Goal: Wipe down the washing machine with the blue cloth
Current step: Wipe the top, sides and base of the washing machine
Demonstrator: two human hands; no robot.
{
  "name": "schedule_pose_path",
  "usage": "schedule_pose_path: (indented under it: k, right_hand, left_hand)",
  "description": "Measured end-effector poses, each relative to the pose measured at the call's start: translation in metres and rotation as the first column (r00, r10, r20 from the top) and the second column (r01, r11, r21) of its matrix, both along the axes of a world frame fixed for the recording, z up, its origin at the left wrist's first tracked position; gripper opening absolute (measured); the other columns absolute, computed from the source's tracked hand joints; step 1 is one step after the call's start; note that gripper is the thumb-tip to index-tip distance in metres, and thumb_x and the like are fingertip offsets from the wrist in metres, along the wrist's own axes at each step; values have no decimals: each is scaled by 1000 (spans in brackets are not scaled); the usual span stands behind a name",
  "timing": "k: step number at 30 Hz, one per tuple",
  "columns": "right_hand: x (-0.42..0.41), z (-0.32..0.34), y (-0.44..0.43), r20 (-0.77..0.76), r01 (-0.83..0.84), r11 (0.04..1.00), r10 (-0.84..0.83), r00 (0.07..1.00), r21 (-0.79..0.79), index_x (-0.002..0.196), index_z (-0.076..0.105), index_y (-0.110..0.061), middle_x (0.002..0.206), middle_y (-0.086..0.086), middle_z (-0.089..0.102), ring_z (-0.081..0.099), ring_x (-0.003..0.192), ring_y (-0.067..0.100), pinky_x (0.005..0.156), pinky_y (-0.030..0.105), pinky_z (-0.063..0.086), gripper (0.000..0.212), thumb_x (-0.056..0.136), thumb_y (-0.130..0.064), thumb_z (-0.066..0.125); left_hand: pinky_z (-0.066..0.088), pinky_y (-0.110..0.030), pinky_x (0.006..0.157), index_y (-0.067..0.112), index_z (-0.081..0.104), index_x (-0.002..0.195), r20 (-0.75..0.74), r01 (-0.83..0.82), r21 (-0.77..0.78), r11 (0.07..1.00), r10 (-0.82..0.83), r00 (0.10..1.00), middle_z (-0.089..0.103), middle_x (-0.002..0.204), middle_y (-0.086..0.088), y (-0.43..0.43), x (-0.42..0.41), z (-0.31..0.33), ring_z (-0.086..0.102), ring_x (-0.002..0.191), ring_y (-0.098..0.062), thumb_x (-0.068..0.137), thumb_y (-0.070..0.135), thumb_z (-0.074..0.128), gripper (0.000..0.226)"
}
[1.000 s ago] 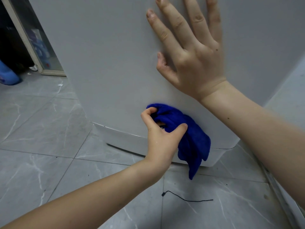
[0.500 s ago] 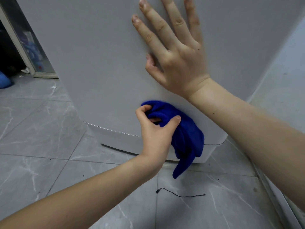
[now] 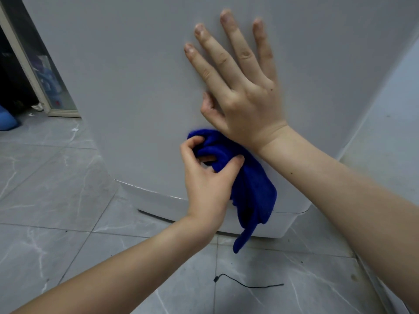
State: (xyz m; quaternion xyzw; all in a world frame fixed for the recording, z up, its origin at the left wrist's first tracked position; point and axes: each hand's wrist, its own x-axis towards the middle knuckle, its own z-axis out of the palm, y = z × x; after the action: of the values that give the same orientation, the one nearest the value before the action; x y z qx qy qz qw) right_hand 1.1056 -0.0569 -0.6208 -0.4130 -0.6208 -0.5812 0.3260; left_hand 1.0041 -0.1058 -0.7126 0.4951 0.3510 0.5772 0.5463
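Curled fingers and thumb of the left hand point(image 3: 206, 184) bunch the blue cloth point(image 3: 254, 189) against the lower front of the washing machine point(image 3: 136, 87); the thumb presses into the folds and a fingertip shows through a gap in the fabric. The cloth's upper part lies on the grey panel, and its loose tail hangs down past the panel's bottom edge, over the white base skirt point(image 3: 158, 200), ending just above the tiled floor point(image 3: 56, 200).

Above it, the right hand point(image 3: 244, 98) lies flat on the same panel with fingers spread and straight. The heel of its palm sits just beside the top of the cloth, and its wrist crosses over the cloth's upper right edge.

Left of the cloth the panel runs plain and broad as far as the machine's left edge. Below the cloth only a narrow strip of panel lies before the seam with the skirt. To the right the machine's rounded lower corner stands near a pale wall point(image 3: 390, 109), with a thin wedge of floor between them. A black cord point(image 3: 247, 284) lies on the tiles in front of the machine, apart from the cloth's tail. A door frame point(image 3: 25, 57) stands at the far left, with a blue object point(image 3: 6, 121) on the floor near it.
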Motion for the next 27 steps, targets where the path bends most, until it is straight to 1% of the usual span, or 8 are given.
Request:
schedule_pose_path:
  k: [3,5,11,15,18,20,23,27]
  right_hand:
    - [1,0,0,2,-12,1000,12,1000,1,137,64,-8,143,12,60,54,134,42,114,62,34,53,85,-10,55]
    - [2,0,0,9,-6,1000,6,1000,0,138,63,-8,143,12,60,53,134,42,114,61,33,53,86,-12,55]
    - [3,0,1,17,-8,1000,8,1000,11,138,64,-9,143,11,60,54,134,42,114,61,34,53,85,-13,58]
    - [2,-1,1,11,-12,1000,12,1000,13,137,64,-9,143,11,60,54,134,42,113,62,34,53,84,-11,57]
    - [2,-1,1,15,-11,1000,11,1000,10,137,64,-9,143,11,60,54,134,42,114,61,33,53,85,-12,57]
    - [2,-1,0,14,-14,1000,14,1000,2,137,64,-9,143,11,60,53,135,42,115,60,32,53,85,-13,57]
    - [3,-1,-1,6,-10,1000,10,1000,-8,137,64,-9,144,12,59,52,135,42,116,60,31,52,86,-13,57]
    - [4,1,-3,17,-23,999,23,1000,-26,136,65,-8,142,12,61,54,134,43,114,61,33,52,85,-11,55]
  left_hand:
    - [58,-36,81,32,42,117,-88,-40,-14,999,38,995,57,102,16,-5,0,-17,62,91,-2,74,8,79,62]
    - [55,-38,87,35,42,113,-139,-40,-50,998,32,990,55,104,15,-11,-1,-33,60,92,0,73,6,80,63]
    - [57,-48,81,35,44,111,-68,-22,-53,998,18,997,59,103,9,-5,-6,-11,67,95,-22,69,13,82,61]
    - [59,-37,71,30,44,116,5,-29,25,999,29,1000,62,93,19,3,-7,11,69,86,-16,74,9,79,59]
    - [57,-25,75,31,43,116,-73,-78,-4,997,77,994,58,101,13,1,-3,-9,62,87,1,73,8,80,61]
    - [56,-30,82,33,40,111,-130,-71,-105,992,57,990,58,103,6,-7,0,-33,61,86,-1,72,6,80,62]
    - [55,-40,87,32,35,108,-178,-53,-257,965,7,984,57,108,-3,-15,5,-53,63,91,-14,72,5,81,64]
    - [56,-48,83,29,35,112,-139,-53,-274,960,15,990,57,109,-3,-13,11,-32,65,93,-24,71,14,83,64]
